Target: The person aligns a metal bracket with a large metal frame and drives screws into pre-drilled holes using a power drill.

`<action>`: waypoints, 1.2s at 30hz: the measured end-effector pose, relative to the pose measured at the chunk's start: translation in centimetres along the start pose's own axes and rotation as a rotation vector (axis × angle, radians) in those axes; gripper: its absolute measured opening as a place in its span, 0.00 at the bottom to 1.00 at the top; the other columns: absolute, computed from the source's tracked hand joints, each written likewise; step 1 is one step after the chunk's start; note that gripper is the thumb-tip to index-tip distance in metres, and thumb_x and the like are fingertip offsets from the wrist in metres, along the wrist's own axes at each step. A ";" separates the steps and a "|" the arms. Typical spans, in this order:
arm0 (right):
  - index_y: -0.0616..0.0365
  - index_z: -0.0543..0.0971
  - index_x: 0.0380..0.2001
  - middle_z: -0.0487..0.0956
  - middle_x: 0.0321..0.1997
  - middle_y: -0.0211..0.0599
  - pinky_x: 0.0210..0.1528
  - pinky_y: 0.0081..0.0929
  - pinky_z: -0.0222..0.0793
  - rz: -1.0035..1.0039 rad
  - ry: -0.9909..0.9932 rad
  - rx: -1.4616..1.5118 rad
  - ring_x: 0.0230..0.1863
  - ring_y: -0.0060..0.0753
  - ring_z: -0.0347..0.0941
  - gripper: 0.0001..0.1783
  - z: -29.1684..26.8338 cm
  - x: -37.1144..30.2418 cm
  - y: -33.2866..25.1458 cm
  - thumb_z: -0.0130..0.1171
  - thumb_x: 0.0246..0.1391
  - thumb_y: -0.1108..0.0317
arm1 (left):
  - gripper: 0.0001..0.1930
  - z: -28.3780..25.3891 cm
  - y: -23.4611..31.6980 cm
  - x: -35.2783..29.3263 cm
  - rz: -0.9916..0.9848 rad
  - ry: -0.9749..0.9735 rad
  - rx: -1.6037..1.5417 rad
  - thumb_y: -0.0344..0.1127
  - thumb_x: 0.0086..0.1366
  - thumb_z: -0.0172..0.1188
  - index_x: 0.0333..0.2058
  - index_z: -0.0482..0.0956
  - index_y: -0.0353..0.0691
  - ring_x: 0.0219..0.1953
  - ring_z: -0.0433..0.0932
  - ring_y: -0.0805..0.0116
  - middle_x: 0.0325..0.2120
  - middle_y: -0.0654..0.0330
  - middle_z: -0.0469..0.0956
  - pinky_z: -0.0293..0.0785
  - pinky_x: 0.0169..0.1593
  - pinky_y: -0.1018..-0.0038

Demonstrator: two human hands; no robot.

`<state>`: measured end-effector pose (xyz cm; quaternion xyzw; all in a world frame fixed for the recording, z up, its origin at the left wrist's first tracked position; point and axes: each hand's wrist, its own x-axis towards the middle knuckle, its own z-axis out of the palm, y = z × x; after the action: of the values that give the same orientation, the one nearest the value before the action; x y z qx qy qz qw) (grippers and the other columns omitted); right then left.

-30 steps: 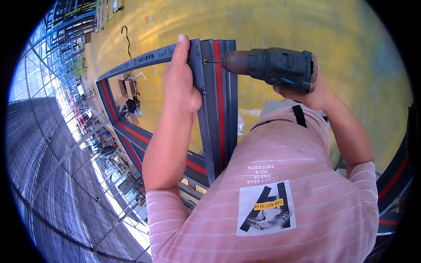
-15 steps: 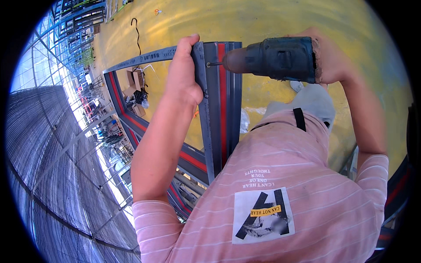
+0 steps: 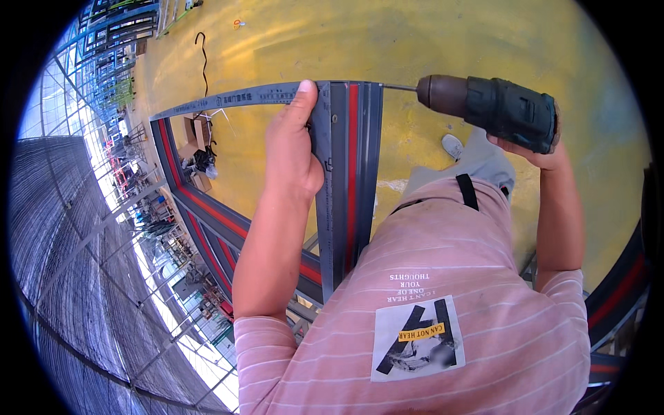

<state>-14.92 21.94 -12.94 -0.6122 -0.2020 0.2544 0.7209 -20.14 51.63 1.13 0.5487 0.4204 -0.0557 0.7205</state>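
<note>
A grey metal window or door frame with red strips stands in front of me. My left hand is wrapped round its upright near the top corner, thumb up. In my right hand is a dark cordless drill, gripped from behind and below, its body partly hiding the fingers. Its long thin bit points left. The bit's tip appears level with the frame's right edge; I cannot tell whether they touch. A small round screw head or hole shows on the upright's face, left of the red strip.
Yellow floor spreads beyond the frame. Cardboard boxes and a black bundle lie behind its opening. A dark hooked cord or rod and orange-handled scissors lie farther off. Metal racks stand far left; another red-striped frame is at right.
My right hand has drawn the drill rightward, so its bit has left the upright's face. A round mark now shows there. My left hand keeps its hold on the frame.
</note>
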 end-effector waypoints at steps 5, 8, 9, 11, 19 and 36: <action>0.59 0.76 0.52 0.82 0.39 0.41 0.33 0.25 0.72 0.124 0.059 0.466 0.28 0.26 0.74 0.33 0.9 2.4 -0.1 0.72 0.42 0.57 | 0.12 0.0 -0.2 0.1 0.097 0.030 -0.024 0.35 0.65 0.63 0.38 0.74 0.33 0.31 0.80 0.72 0.32 0.57 0.80 0.79 0.37 0.75; 0.60 0.76 0.52 0.82 0.40 0.43 0.33 0.27 0.73 0.325 -0.084 0.485 0.28 0.27 0.74 0.32 0.4 6.1 -0.8 0.70 0.42 0.59 | 0.13 -0.3 -0.6 -0.1 0.072 0.100 -0.010 0.35 0.63 0.64 0.38 0.73 0.33 0.32 0.77 0.75 0.33 0.59 0.79 0.76 0.39 0.77; 0.61 0.76 0.51 0.82 0.40 0.43 0.33 0.27 0.73 0.414 -0.146 0.456 0.28 0.27 0.74 0.31 0.1 7.9 -1.1 0.69 0.42 0.60 | 0.13 -0.3 -0.7 -0.2 0.053 0.127 -0.005 0.36 0.63 0.65 0.38 0.72 0.33 0.32 0.76 0.77 0.33 0.60 0.78 0.75 0.40 0.78; 0.62 0.76 0.50 0.82 0.40 0.44 0.34 0.28 0.75 0.518 -0.269 0.440 0.28 0.28 0.75 0.29 -0.2 11.0 -1.7 0.68 0.43 0.65 | 0.15 0.3 -0.7 -0.7 0.004 0.214 0.085 0.38 0.62 0.66 0.39 0.74 0.33 0.34 0.72 0.80 0.33 0.63 0.77 0.70 0.40 0.81; 0.63 0.75 0.51 0.82 0.42 0.41 0.41 0.29 0.77 0.795 -0.861 0.461 0.41 0.31 0.80 0.28 -2.6 24.7 -2.0 0.68 0.43 0.75 | 0.18 1.5 -0.3 -0.8 -0.099 0.268 0.077 0.41 0.59 0.70 0.43 0.79 0.36 0.33 0.70 0.82 0.33 0.68 0.77 0.68 0.38 0.82; 0.61 0.75 0.52 0.79 0.52 0.43 0.56 0.35 0.69 0.177 -1.511 0.020 0.54 0.38 0.76 0.42 0.8 37.5 -1.6 0.80 0.28 0.67 | 0.19 3.2 0.7 -1.1 -0.147 0.349 0.032 0.41 0.56 0.73 0.40 0.80 0.34 0.27 0.66 0.86 0.28 0.71 0.76 0.62 0.29 0.85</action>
<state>14.43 45.38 -12.00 -0.2790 -0.5885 0.6631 0.3689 -18.69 48.84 2.50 0.5294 0.5771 -0.0187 0.6216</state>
